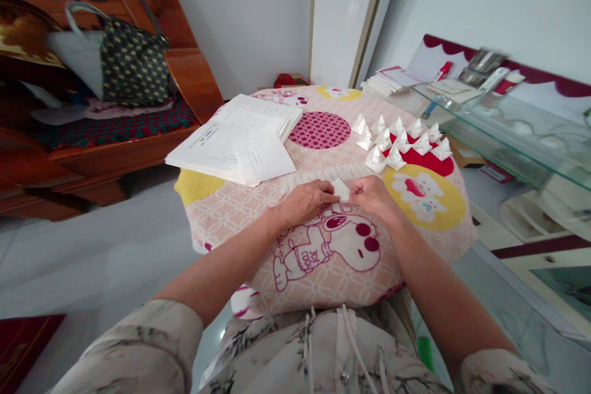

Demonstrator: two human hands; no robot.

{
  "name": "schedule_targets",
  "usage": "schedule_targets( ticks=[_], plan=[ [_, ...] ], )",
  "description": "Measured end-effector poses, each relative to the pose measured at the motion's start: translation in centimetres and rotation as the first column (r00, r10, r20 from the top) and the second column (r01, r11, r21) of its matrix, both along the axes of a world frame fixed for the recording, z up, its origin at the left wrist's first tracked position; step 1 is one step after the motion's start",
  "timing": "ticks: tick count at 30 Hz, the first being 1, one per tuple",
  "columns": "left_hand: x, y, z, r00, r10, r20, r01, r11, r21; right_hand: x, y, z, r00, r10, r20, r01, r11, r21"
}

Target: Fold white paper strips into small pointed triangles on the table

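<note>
Between my two hands, just above the cloth-covered round table, is a small white piece of folded paper. My left hand grips its left side with bent fingers, and my right hand pinches its right edge. The lower part of the paper is partly covered by fingers. Beyond my right hand stand several small white folded paper boats in loose rows. To the far left of my hands lies a stack of printed paper sheets, with a loose sheet resting askew on top.
A glass shelf unit with papers, a metal container and a cup borders the table on the right. At the left stands a wooden bench with a dark patterned bag. A white wall column rises behind the table.
</note>
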State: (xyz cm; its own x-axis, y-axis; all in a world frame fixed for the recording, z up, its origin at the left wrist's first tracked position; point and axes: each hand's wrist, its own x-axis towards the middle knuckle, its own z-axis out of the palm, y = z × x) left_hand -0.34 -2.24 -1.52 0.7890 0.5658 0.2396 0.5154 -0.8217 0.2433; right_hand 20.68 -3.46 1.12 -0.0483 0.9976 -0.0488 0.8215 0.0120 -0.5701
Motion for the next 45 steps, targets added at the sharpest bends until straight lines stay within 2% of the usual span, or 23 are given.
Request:
schedule_targets(
  ticks=[5, 8, 10, 12, 14, 16, 20, 24, 27, 35, 39, 45],
  plan=[
    [0.0, 0.1, 0.0, 1.000, 0.005, -0.001, -0.005, 1.000, -0.015, 3.0, -0.9, 0.9, 0.996, -0.067, 0.054, 0.070, 0.996, -0.054],
    [0.0, 0.0, 0.4, 1.000, 0.004, -0.001, -0.004, 1.000, -0.030, 3.5, -1.2, 1.6, 0.986, -0.141, 0.086, 0.145, 0.989, -0.041],
    [0.0, -0.1, 0.7, 1.000, 0.008, 0.012, -0.007, 0.999, -0.049, 2.8, -1.2, 1.7, 0.984, -0.175, 0.033, 0.175, 0.984, 0.024],
    [0.0, -0.1, 0.7, 0.999, 0.015, 0.043, -0.011, 0.997, -0.076, 1.4, -1.0, 1.4, 0.986, -0.132, -0.098, 0.139, 0.988, 0.066],
    [0.1, 0.1, 0.6, 0.996, 0.028, 0.090, -0.017, 0.993, -0.114, -0.1, -0.7, 0.9, 0.983, -0.080, -0.166, 0.085, 0.996, 0.024],
    [0.2, 0.4, 0.4, 0.987, 0.064, 0.151, -0.037, 0.984, -0.175, -1.2, -0.4, 0.3, 0.988, -0.059, -0.141, 0.055, 0.998, -0.035],
    [0.9, 1.0, 0.4, 0.951, 0.228, 0.210, -0.151, 0.932, -0.331, -1.6, 0.1, -0.5, 0.996, -0.040, -0.074, 0.040, 0.999, -0.002],
    [2.3, 1.2, 1.1, 0.903, 0.413, 0.117, -0.342, 0.857, -0.386, -1.2, 0.3, -0.8, 0.996, -0.043, -0.075, 0.042, 0.999, -0.006],
    [3.2, 1.4, 1.4, 0.877, 0.477, 0.059, -0.417, 0.817, -0.399, -1.2, 0.5, -0.9, 0.996, -0.051, -0.073, 0.050, 0.999, -0.012],
    [3.9, 2.0, 1.5, 0.835, 0.548, 0.057, -0.440, 0.725, -0.529, -1.5, 0.7, -0.8, 0.993, -0.099, -0.064, 0.096, 0.994, -0.051],
    [3.6, 2.3, 1.3, 0.827, 0.556, 0.082, -0.424, 0.714, -0.557, -1.5, 0.8, -0.9, 0.991, -0.110, -0.079, 0.105, 0.992, -0.068],
    [1.8, 2.8, 1.2, 0.821, 0.561, 0.109, -0.409, 0.710, -0.574, -1.3, 0.7, -1.3, 0.991, -0.091, -0.094, 0.091, 0.996, -0.004]
  ],
)
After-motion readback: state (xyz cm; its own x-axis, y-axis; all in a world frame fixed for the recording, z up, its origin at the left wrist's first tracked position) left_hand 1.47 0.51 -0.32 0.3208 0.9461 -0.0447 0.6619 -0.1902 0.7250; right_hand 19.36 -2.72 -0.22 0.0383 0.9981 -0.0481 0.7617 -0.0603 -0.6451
